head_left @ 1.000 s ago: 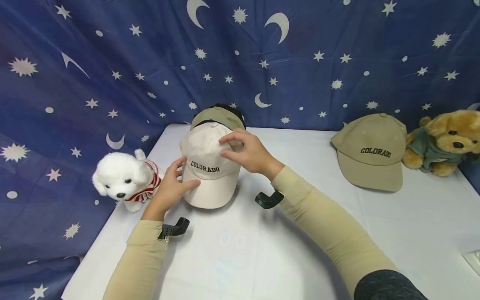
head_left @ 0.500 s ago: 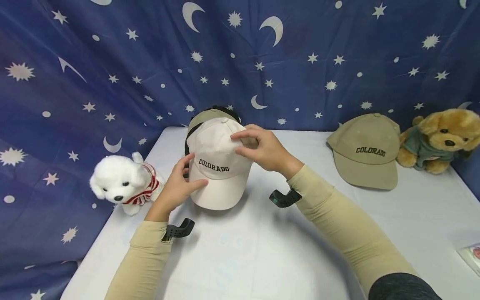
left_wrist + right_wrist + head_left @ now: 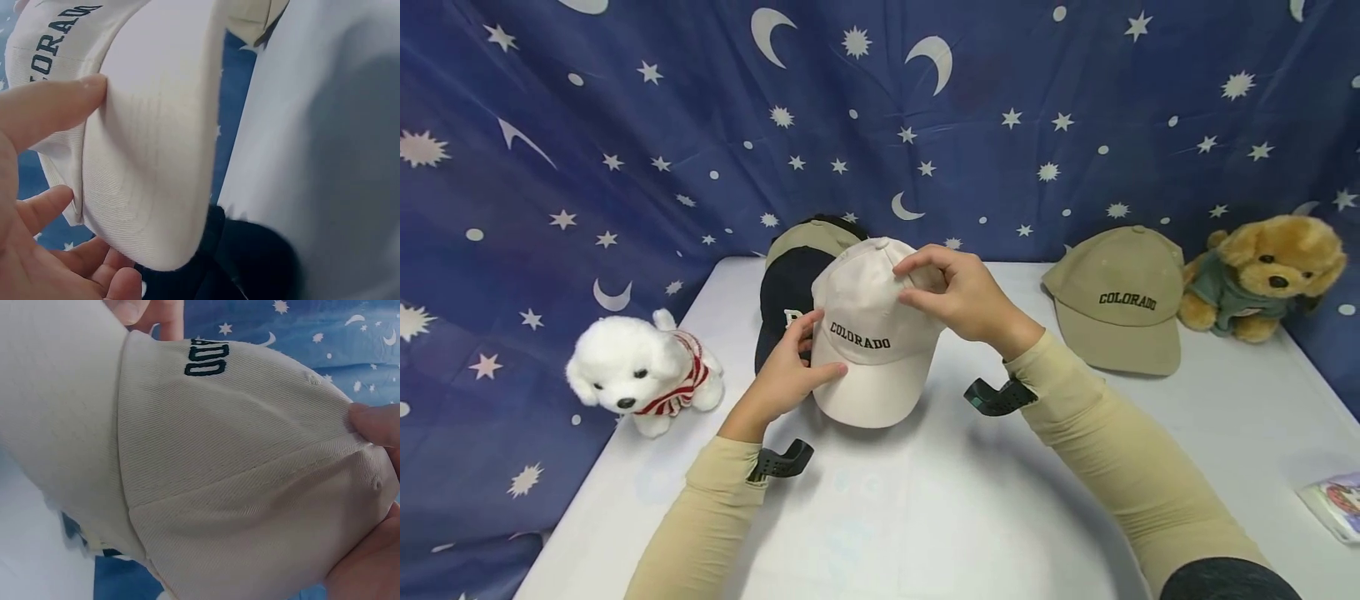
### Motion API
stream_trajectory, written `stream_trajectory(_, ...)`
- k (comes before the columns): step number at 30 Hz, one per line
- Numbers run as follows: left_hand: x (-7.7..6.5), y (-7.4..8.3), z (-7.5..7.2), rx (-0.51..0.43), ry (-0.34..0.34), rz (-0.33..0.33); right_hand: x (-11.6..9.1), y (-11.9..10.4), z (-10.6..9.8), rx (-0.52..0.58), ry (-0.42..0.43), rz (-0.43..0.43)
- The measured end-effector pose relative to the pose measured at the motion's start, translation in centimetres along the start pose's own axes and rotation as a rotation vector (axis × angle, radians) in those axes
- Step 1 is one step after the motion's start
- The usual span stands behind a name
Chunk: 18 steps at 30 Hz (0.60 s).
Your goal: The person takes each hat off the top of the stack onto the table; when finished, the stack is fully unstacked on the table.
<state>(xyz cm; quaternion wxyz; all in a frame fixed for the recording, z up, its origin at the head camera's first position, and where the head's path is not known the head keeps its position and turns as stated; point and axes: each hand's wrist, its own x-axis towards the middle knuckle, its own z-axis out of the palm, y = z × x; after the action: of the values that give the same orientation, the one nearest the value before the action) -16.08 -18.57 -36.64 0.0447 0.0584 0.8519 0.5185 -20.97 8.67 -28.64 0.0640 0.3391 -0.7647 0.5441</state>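
Between my two hands is a cream baseball cap (image 3: 880,333) lettered COLORADO, its brim toward me. My left hand (image 3: 790,367) grips the cap's left side, thumb on top where the brim meets the crown, as the left wrist view also shows. On the upper right of the crown, my right hand (image 3: 958,296) pinches the fabric between thumb and fingers. Behind and left of it stands a black cap (image 3: 786,283) with a pale letter, partly covered. A khaki cap (image 3: 812,237) shows behind the black one.
A white plush dog (image 3: 632,367) in a striped scarf sits at the left. Toward the right are a khaki COLORADO cap (image 3: 1120,300) and a brown plush dog (image 3: 1262,275). A packet (image 3: 1337,504) lies on the white table (image 3: 865,533); a starry curtain (image 3: 1000,125) hangs behind.
Both hands have carried the cream cap to the right, away from the stack. The black cap beneath it has come into view.
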Motion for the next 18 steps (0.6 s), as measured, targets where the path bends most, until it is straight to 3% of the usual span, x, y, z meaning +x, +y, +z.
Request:
stream_trajectory(11, 0.8, 0.3, 2.4, -0.074, -0.051, 0.029, -1.3, 0.4, -1.8, 0.044, 0.08, 0.03)
stream_trajectory(18, 1.4, 0.1, 3.5, -0.156, -0.094, 0.04, -1.8, 0.9, -2.7, 0.087, 0.167, -0.02)
